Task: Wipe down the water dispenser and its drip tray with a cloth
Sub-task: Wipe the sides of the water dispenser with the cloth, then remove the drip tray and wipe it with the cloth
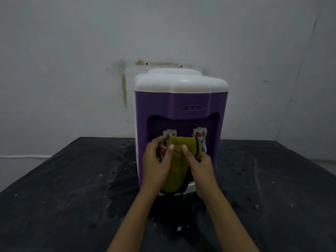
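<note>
A purple water dispenser [180, 102] with a white top stands on a dark table, its two white taps [199, 133] set in a recess at the front. In front of the recess hangs an olive-yellow cloth [177, 166] with dark edging, covering most of the white drip tray [190, 188] below. My left hand [158, 162] grips the cloth's left side, thumb on its upper edge. My right hand [201, 166] grips its right side, thumb likewise on top. The left tap is partly hidden by my fingers.
The dark table [72, 188] is speckled with white flecks and has a wet-looking patch left of the dispenser. A stained grey wall [91, 70] stands close behind. A white cord [25, 156] runs along the wall at the far left.
</note>
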